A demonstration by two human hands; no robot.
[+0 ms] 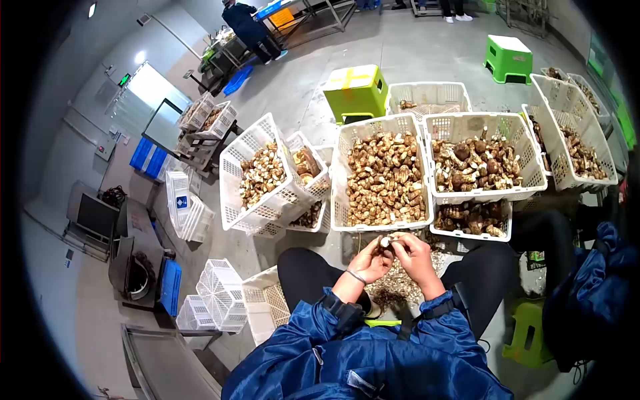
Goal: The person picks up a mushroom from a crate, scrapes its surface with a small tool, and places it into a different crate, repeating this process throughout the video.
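My left hand (pixel 371 262) is closed around a brown mushroom (pixel 385 243), its pale cut end showing between my fingers. Against the same mushroom, my right hand (pixel 413 256) has its fingers pressed together; any tool in it is too small to make out. Both hands are above my lap, just in front of a white basket (pixel 335 200) full of brown-and-white mushrooms (pixel 387 177). To the right of it, another white basket (pixel 480 196) of larger mushrooms (pixel 475 163) rests on a lower one. Pale trimmings (pixel 400 277) lie on the floor below my hands.
Tilted baskets of mushrooms (pixel 230 200) stand at the left, with empty stacked baskets (pixel 223 293) nearer me. Green stools (pixel 357 93) are beyond the baskets. A person in dark blue (pixel 590 287) sits close at my right; another person (pixel 245 27) stands far back.
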